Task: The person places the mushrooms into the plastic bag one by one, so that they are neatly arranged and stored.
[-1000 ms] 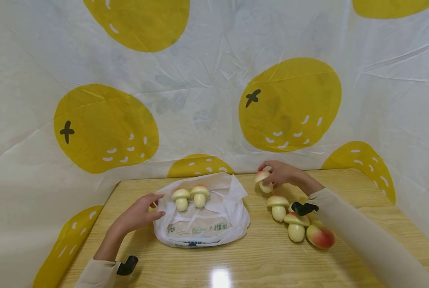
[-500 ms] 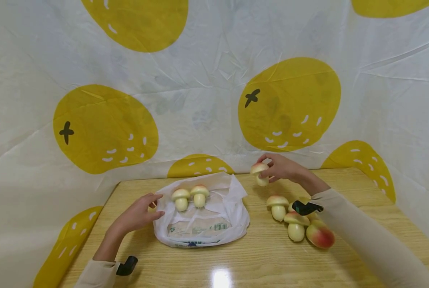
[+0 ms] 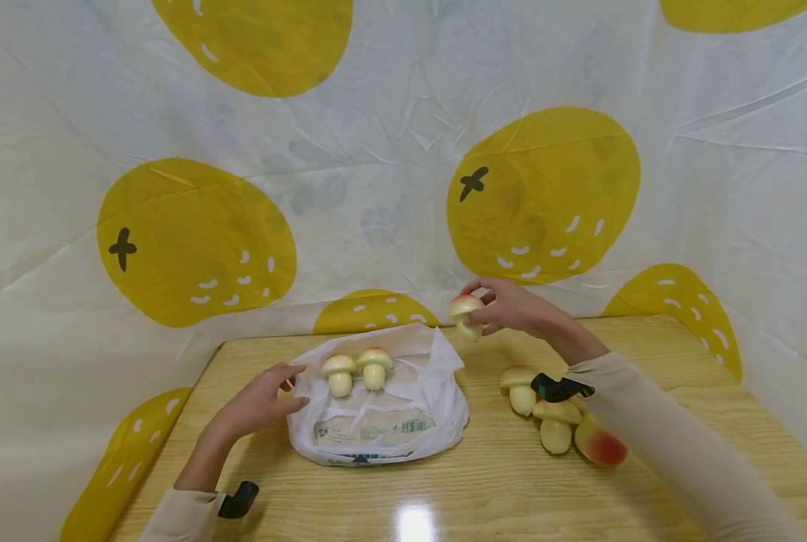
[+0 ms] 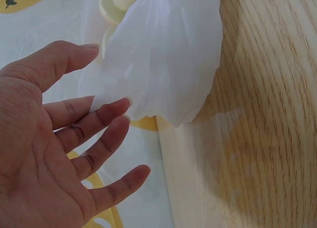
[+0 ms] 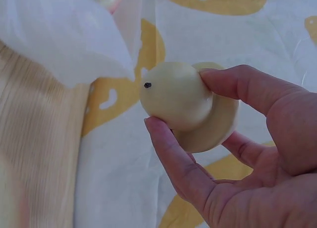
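Note:
My right hand (image 3: 512, 307) pinches a toy mushroom (image 3: 466, 310) by its stem between thumb and fingers, raised above the table's back part, just right of the bag. Its cream stem (image 5: 176, 97) with a small dark spot fills the middle of the right wrist view. A white plastic bag (image 3: 454, 421) lies with its mouth spread, and two mushrooms (image 3: 340, 376) rest on it side by side. At the bag's left edge is my left hand (image 3: 261, 403), fingers relaxed and thumb apart. In the left wrist view the bag's film (image 4: 158, 60) overlaps the index fingertip.
Right of the bag, two more mushrooms (image 3: 555, 436) and a red-and-yellow fruit (image 3: 601, 443) lie grouped on the wooden table (image 3: 498, 497), partly under the right sleeve (image 3: 674, 429). A cloth (image 3: 390, 226) with yellow fruit prints hangs behind the table's back edge.
My right hand has lifted the mushroom from beside the group and carried it left and up towards the bag. My left hand and the bag have stayed in place.

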Demonstrator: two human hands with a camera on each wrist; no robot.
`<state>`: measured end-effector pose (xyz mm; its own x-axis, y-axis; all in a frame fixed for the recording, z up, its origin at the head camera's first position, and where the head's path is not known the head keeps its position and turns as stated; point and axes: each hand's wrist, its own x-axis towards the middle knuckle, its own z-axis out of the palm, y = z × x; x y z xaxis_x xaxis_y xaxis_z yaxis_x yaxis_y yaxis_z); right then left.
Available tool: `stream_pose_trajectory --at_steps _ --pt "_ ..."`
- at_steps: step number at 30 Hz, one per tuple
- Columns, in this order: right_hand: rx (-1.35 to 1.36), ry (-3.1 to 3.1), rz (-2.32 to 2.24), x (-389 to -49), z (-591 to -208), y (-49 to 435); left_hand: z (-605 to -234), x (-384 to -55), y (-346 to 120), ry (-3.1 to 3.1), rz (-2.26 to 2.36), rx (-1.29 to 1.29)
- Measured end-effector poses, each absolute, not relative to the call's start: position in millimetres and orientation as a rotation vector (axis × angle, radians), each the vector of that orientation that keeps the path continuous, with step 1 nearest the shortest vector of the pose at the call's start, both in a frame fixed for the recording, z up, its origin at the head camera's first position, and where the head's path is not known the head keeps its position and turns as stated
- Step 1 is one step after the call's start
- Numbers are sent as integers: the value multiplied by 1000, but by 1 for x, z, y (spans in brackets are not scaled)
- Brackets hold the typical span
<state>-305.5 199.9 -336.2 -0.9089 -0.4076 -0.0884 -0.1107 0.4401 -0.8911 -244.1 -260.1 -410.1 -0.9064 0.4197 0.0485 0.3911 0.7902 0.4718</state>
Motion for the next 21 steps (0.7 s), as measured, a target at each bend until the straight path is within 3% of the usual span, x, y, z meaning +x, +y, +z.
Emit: stream_pose_trajectory --at_steps 21 --pt "-581 2379 -1471 -300 -354 113 -409 -243 -260 2933 750 651"
